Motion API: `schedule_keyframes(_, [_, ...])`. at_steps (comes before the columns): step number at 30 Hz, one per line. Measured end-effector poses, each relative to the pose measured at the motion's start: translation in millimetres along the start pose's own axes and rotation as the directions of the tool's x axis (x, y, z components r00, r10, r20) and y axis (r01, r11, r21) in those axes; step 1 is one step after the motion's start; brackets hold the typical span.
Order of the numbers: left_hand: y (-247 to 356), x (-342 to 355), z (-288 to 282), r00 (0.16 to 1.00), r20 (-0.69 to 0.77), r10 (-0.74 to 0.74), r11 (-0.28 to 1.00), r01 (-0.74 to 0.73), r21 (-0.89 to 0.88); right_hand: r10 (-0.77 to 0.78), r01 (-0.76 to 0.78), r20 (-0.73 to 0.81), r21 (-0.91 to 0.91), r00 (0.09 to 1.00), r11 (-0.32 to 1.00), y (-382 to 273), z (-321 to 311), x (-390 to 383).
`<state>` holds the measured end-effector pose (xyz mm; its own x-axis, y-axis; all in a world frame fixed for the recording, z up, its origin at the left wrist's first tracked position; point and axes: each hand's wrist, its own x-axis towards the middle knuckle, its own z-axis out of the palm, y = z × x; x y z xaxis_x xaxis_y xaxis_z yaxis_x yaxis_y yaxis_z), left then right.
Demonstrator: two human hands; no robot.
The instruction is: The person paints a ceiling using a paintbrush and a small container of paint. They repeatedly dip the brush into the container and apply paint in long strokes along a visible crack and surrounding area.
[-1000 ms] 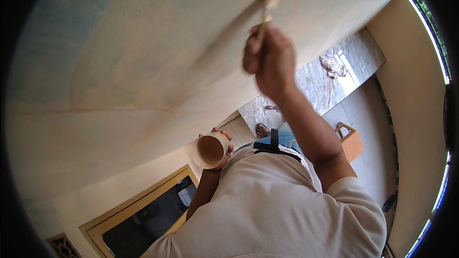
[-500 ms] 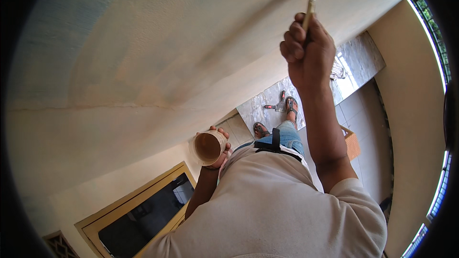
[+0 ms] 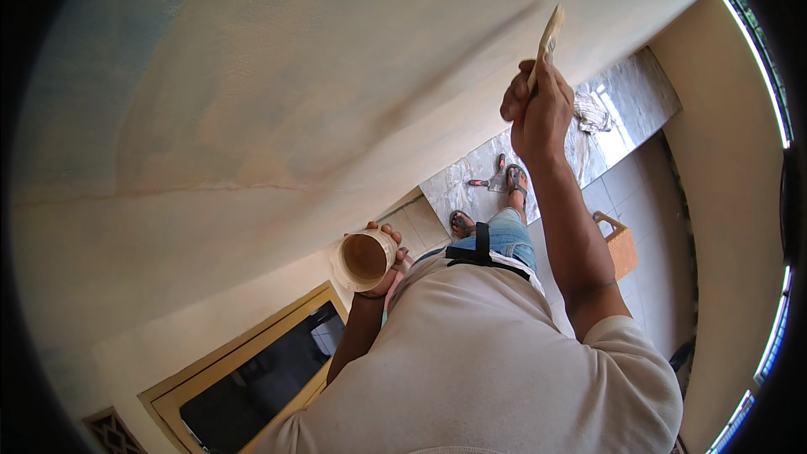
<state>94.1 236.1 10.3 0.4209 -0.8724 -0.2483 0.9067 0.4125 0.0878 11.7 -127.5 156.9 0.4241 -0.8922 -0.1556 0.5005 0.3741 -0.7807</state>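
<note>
My right hand is raised in front of the wall and closed round the handle of a flat paintbrush. Its pale bristles point up, apart from the wall, where the shadow of hand and brush falls. The wall is painted cream with bluish patches, and a thin crack runs along its lower left. By my left side, my left hand grips a pale round tub from its far side. The tub's open mouth faces up, and its inside looks brownish; how full it is I cannot tell.
Two scrapers with red and black handles lie by my sandalled feet on a marble ledge. Farther right rests a crumpled striped cloth. An orange-brown woven thing with a handle stands on the floor. A yellow-framed window is at lower left.
My right hand has come down with the paintbrush, whose bristles are now away from the wall. The left hand and tub have hardly moved.
</note>
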Motion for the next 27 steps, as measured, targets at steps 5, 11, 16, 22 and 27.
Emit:
schedule_keyframes(5, [-6.8, 5.7, 9.8, 0.997, 0.006, -0.072, 0.997, 0.073, -0.017, 0.187, -0.127, 0.244, -0.243, 0.951, 0.962, 39.2, 44.0, -40.2])
schedule_keyframes(11, [-4.1, 12.6, 11.6, 0.989, 0.110, -0.095, 0.995, 0.097, -0.018, 0.495, -0.442, 0.302, -0.228, 0.815, 0.867, 57.7, -4.4, -86.6])
schedule_keyframes(16, [3.2, 7.2, -7.1, 0.992, 0.091, -0.085, 0.996, 0.086, -0.009, 0.054, -0.056, -0.038, -0.049, 0.998, 0.997, 36.4, -59.6, 17.9])
schedule_keyframes(22, [-1.9, 11.0, 5.8, 0.988, 0.063, -0.140, 0.990, 0.141, -0.006, 0.306, -0.245, 0.163, -0.311, 0.938, 0.918, 71.5, -6.9, -28.0])
schedule_keyframes(27, [-4.4, 13.6, 19.8, 0.987, 0.045, -0.152, 0.988, 0.152, 0.004, 0.470, -0.426, 0.225, -0.217, 0.853, 0.878, 56.2, -31.9, -66.8])
